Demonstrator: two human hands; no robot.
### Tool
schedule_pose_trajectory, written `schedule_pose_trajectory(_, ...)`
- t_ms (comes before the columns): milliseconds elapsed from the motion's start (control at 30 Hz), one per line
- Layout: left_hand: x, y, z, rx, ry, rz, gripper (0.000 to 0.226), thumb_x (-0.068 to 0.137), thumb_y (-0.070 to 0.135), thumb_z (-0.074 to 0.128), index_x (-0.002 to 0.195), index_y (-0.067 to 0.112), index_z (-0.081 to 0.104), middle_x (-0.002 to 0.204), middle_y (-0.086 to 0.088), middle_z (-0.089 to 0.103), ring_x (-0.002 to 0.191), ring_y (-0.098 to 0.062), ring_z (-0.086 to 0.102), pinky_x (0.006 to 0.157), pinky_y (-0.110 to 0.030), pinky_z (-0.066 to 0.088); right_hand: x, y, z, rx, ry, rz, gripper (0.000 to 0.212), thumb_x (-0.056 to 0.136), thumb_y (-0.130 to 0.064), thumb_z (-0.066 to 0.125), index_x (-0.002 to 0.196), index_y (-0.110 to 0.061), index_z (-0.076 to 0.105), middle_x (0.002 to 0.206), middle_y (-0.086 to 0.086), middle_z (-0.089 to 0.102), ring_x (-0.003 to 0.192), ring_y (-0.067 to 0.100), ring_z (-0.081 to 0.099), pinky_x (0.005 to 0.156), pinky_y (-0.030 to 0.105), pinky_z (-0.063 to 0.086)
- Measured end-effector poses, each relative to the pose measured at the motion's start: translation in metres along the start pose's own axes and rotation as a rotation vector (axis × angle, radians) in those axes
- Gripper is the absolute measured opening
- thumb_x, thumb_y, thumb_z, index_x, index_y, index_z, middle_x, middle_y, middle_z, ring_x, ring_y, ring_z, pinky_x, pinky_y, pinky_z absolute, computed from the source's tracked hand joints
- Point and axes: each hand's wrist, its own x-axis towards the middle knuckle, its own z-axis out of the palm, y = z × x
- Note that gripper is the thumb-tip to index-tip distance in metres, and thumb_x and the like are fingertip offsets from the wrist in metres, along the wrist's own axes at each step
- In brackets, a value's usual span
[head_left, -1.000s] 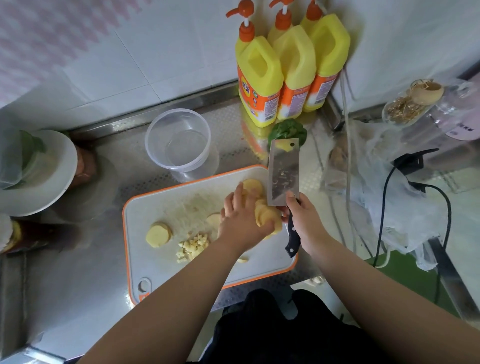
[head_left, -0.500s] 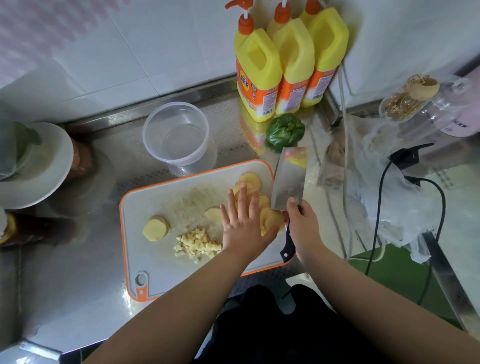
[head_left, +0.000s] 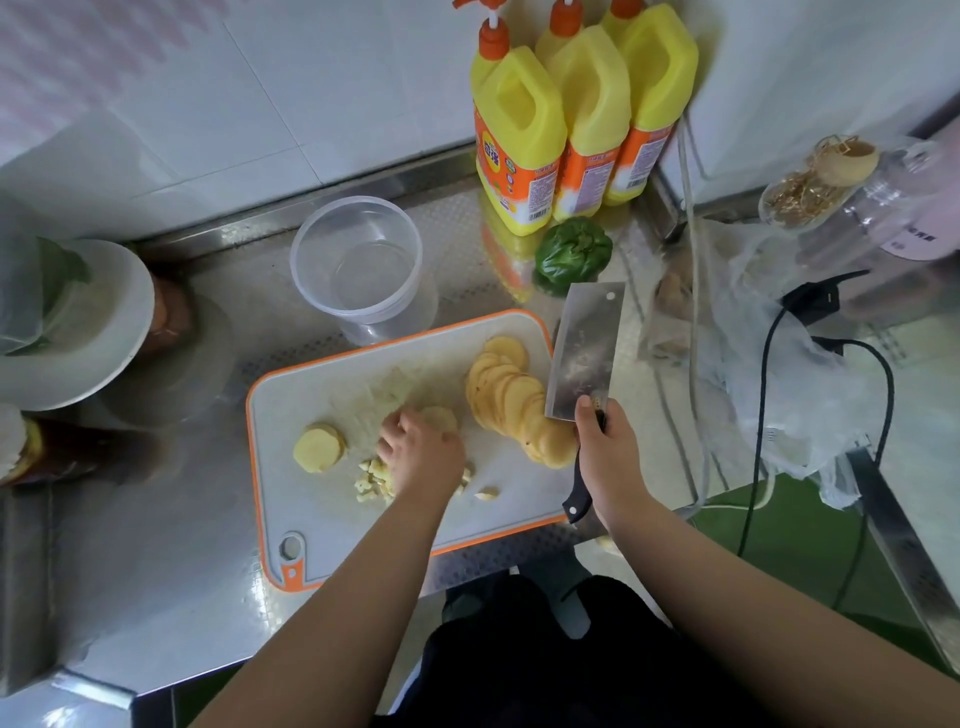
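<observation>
A white cutting board (head_left: 332, 395) with an orange rim lies on the steel counter. A fanned row of potato slices (head_left: 506, 395) runs along its right side. A thick potato end piece (head_left: 318, 447) sits at its left, with small chopped bits (head_left: 371, 483) beside it. My left hand (head_left: 421, 452) is over the board's middle, fingers curled down onto a slice (head_left: 441, 415) and the chopped bits; what it holds is hidden. My right hand (head_left: 608, 457) grips the black handle of a cleaver (head_left: 584, 353), blade held flat over the board's right edge.
A clear plastic tub (head_left: 358, 260) stands behind the board. Three yellow detergent bottles (head_left: 519, 135) and a green pepper (head_left: 571, 254) are at the back right. A white plate (head_left: 104, 332) sits at left. Black cables (head_left: 769, 395), plastic bags and jars crowd the right side.
My left hand has left the fanned slices and moved left to the board's middle, fingers curling down. The cleaver has stayed over the right edge, tilted slightly flatter.
</observation>
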Motion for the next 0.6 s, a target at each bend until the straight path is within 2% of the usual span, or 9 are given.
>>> schedule_pose_trajectory(67,0.008,0.003,-0.005,0.081,-0.035,-0.02,0.059,0.089,0.006,0.049,0.144,0.002,0.028,0.148,-0.017,0.02,0.132,-0.037,0.025,0.111,-0.042,0.029,-0.003,-0.001,0.0,0.0,-0.016,-0.013,0.025,0.099,-0.032,0.046,0.095,-0.01,0.056,0.091,0.007,0.063,0.087,0.021,0.061,0.078,0.036,0.048)
schedule_pose_trajectory(200,0.015,0.009,-0.002,0.206,-0.062,0.146,0.051,0.089,0.0,0.05,0.137,0.005,0.036,0.14,-0.017,0.029,0.131,-0.034,0.032,0.104,-0.041,0.037,-0.005,-0.002,0.001,-0.038,-0.022,-0.042,0.025,0.099,-0.032,0.046,0.087,-0.011,0.052,0.079,-0.001,0.057,0.078,0.016,0.057,0.069,0.028,0.043)
schedule_pose_trajectory(300,0.021,0.003,-0.001,0.288,-0.05,0.281,0.048,0.093,0.006,0.054,0.138,0.011,0.038,0.139,-0.015,0.033,0.13,-0.033,0.034,0.102,-0.042,0.038,-0.006,-0.004,0.001,-0.094,-0.006,-0.076,0.03,0.099,-0.031,0.045,0.075,-0.015,0.043,0.068,-0.002,0.046,0.066,0.013,0.048,0.059,0.022,0.037)
schedule_pose_trajectory(400,0.028,-0.01,-0.01,0.302,-0.037,0.373,0.052,0.093,0.023,0.063,0.14,0.022,0.041,0.14,-0.006,0.034,0.131,-0.028,0.031,0.107,-0.041,0.034,-0.007,-0.006,0.001,-0.14,-0.009,-0.118,0.033,0.099,-0.029,0.047,0.069,-0.021,0.036,0.064,-0.006,0.038,0.059,0.009,0.041,0.053,0.016,0.034)
schedule_pose_trajectory(467,0.031,-0.021,-0.022,0.249,0.028,0.384,0.055,0.089,0.034,0.068,0.139,0.026,0.045,0.138,-0.002,0.036,0.13,-0.026,0.031,0.109,-0.04,0.031,-0.006,-0.01,0.002,-0.179,0.006,-0.198,0.032,0.098,-0.028,0.05,0.068,-0.025,0.038,0.068,-0.008,0.039,0.065,0.012,0.042,0.061,0.018,0.033)
schedule_pose_trajectory(533,0.035,-0.037,-0.037,0.153,0.186,0.348,0.047,0.089,0.034,0.069,0.131,0.023,0.054,0.135,-0.006,0.042,0.127,-0.03,0.036,0.107,-0.041,0.031,-0.005,-0.014,0.003,-0.29,0.052,-0.374,0.03,0.095,-0.024,0.055,0.07,-0.026,0.039,0.074,-0.007,0.041,0.074,0.016,0.043,0.068,0.023,0.032)
schedule_pose_trajectory(600,0.038,-0.059,-0.05,0.071,0.331,0.259,0.037,0.089,0.027,0.067,0.125,0.021,0.059,0.133,-0.008,0.044,0.125,-0.033,0.037,0.105,-0.044,0.031,-0.005,-0.021,0.006,-0.37,0.037,-0.496,0.033,0.092,-0.023,0.059,0.069,-0.026,0.037,0.071,-0.007,0.04,0.069,0.015,0.042,0.063,0.023,0.03)
